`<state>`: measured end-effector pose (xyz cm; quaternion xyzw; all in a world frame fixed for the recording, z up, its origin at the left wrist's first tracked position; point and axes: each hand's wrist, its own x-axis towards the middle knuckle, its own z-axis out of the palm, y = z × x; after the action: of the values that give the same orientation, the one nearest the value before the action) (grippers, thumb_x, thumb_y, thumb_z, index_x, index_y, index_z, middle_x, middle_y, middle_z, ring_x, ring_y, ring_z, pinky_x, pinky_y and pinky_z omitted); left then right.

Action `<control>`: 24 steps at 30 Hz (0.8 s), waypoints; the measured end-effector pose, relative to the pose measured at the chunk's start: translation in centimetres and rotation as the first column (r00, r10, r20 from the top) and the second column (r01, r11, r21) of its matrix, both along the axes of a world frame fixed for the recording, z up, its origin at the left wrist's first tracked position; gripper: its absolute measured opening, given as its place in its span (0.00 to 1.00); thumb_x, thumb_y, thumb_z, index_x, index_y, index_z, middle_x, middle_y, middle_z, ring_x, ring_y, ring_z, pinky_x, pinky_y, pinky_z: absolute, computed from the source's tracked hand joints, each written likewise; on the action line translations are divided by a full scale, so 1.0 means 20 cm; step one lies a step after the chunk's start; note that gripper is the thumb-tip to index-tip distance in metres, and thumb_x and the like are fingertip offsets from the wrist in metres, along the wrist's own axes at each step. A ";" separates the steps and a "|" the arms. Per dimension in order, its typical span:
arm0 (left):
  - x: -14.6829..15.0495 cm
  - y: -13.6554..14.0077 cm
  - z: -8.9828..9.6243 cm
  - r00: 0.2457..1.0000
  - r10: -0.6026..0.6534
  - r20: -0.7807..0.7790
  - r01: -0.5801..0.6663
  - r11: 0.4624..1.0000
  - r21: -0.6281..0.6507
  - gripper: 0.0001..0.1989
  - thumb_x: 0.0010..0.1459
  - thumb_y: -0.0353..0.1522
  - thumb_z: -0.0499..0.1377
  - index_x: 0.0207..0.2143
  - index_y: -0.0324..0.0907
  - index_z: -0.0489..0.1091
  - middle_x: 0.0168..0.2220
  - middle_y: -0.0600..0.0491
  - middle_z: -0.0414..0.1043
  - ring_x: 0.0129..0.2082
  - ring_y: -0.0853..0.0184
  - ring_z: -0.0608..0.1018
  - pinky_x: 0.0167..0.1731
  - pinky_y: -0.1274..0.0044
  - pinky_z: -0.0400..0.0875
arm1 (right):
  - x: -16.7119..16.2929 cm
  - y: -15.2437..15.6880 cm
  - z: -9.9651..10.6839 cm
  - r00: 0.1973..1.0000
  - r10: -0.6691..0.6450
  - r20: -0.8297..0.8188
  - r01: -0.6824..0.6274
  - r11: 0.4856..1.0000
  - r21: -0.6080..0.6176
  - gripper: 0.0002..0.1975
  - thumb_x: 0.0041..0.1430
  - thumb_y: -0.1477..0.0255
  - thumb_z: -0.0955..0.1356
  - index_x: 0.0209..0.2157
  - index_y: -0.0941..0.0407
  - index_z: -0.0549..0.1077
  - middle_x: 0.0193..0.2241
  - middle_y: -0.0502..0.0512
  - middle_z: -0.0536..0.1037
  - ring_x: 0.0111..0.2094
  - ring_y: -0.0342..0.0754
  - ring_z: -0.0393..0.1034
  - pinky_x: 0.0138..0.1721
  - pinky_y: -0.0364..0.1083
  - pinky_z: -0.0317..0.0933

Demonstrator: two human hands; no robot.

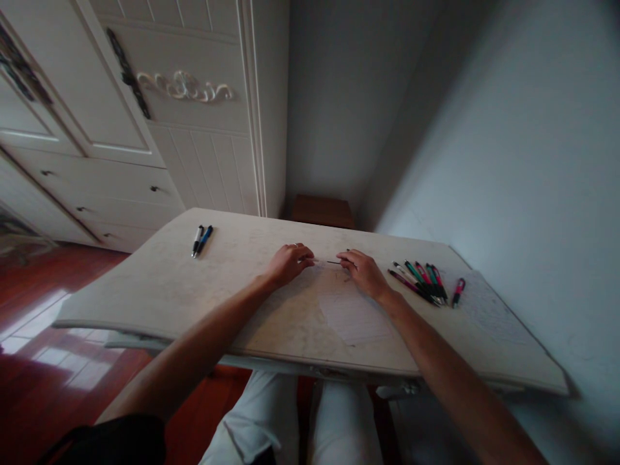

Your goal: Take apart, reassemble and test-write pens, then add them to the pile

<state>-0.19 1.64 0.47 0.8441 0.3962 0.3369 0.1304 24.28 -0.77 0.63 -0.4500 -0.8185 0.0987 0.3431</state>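
Over the middle of the table, my left hand [292, 263] and my right hand [361, 268] face each other a short way apart, both with fingers pinched closed. Between them runs a thin pen refill [333, 261], dark near the right fingertips and pale toward the left ones. Its ends are hidden in the fingers. A small dark bit shows above my right fingers, too small to name. Beneath and just in front of the hands lies a sheet of lined paper [351, 316] with some marks near its top.
Several pens [421, 281] lie in a group right of my right hand, with a pink and black pen [458, 292] beside them. Written paper [494, 307] lies at the table's right, by the wall. A blue pen [205, 240] and a white pen [197, 239] lie at the left.
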 end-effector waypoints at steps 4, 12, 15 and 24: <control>0.00 0.00 -0.01 1.000 -0.016 0.001 0.016 1.000 0.002 0.04 0.56 0.33 0.63 0.34 0.43 0.77 0.34 0.51 0.77 0.32 0.66 0.77 0.37 0.76 0.68 | -0.01 -0.01 0.00 1.000 0.015 0.003 -0.015 1.000 -0.017 0.13 0.61 0.78 0.63 0.43 0.57 0.76 0.37 0.58 0.77 0.40 0.49 0.72 0.43 0.47 0.64; 0.03 -0.04 0.00 0.986 -0.163 -0.022 0.164 0.986 0.016 0.06 0.57 0.33 0.62 0.35 0.42 0.78 0.34 0.51 0.78 0.34 0.66 0.78 0.39 0.76 0.69 | -0.06 -0.03 0.00 0.988 0.153 0.003 -0.153 0.987 0.040 0.12 0.64 0.75 0.63 0.43 0.56 0.77 0.36 0.58 0.78 0.38 0.48 0.73 0.42 0.47 0.66; 0.05 -0.06 0.01 0.987 -0.156 -0.036 0.156 0.988 -0.002 0.06 0.57 0.32 0.62 0.35 0.41 0.78 0.34 0.51 0.78 0.34 0.67 0.78 0.38 0.77 0.70 | -0.06 -0.03 0.00 0.980 0.197 -0.003 -0.196 0.976 0.092 0.11 0.64 0.74 0.64 0.43 0.56 0.77 0.36 0.58 0.79 0.38 0.48 0.74 0.41 0.47 0.67; 0.06 -0.05 0.00 0.992 -0.122 0.021 0.123 0.992 -0.029 0.07 0.58 0.34 0.61 0.35 0.41 0.78 0.34 0.51 0.78 0.33 0.67 0.78 0.37 0.77 0.70 | -0.07 -0.06 0.05 0.983 0.152 -0.101 -0.138 0.981 0.135 0.12 0.63 0.64 0.66 0.43 0.54 0.76 0.36 0.57 0.81 0.37 0.49 0.76 0.41 0.47 0.69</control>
<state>0.97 0.54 0.51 0.8616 0.3473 0.3302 0.1673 22.92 -1.97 1.55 -0.3601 -0.8334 0.0957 0.4082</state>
